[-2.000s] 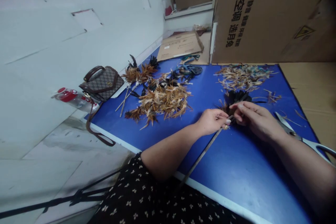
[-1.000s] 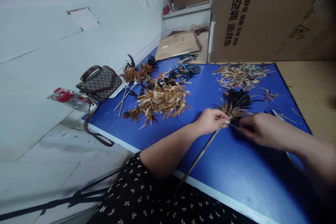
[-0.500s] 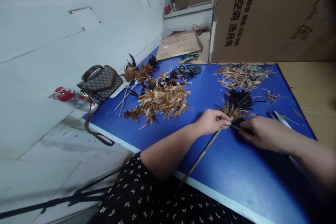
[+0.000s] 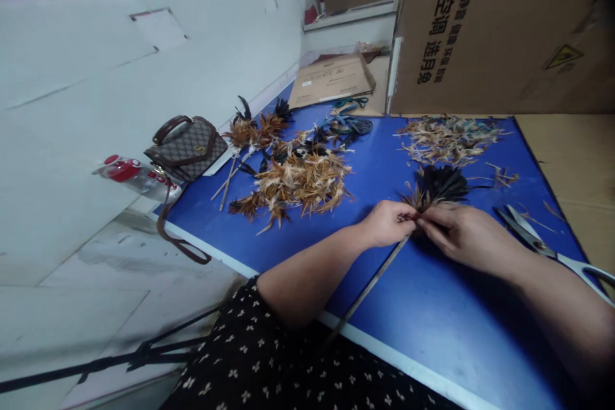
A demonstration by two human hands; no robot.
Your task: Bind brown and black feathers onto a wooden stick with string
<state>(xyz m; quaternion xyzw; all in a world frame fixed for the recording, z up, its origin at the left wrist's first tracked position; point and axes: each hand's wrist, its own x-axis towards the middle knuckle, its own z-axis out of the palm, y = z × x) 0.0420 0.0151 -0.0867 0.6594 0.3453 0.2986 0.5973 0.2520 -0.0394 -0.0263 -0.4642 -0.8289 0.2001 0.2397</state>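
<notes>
Two hands on one piece: feathers being set round the far end of a thin stick (image 4: pixel 369 285), over the right half of the blue table (image 4: pixel 432 327). Left hand (image 4: pixel 390 224) has its grip clamped on the stick just below the feathers. Right hand (image 4: pixel 464 234) has its fingertips at the same spot, touching or almost touching the left's; whether that grip is closed on a quill or on binding, cannot tell, the fingers hide it.

Progress, judged: partway. Black feathers fan out at the tip and brown ones sit around their base, so the feather head (image 4: pixel 442 184) has shape; its fastening looks unfinished, with both hands busy there. Two crossed sticks with feather heads (image 4: pixel 259 130) lie by the wall, apparently done. Plenty left loose: the brown feather pile (image 4: pixel 302 182) at the middle and the paler feather pile (image 4: pixel 449 139) beyond the hands. Scissors (image 4: pixel 538 243) lie open beside the right forearm, not in use.

Orientation: stick's long axis runs diagonally, from the near table edge at the person's lap, away and to the right. Feathered end points away from the person; bare end toward the body, its tip lost against dark clothing.
</notes>
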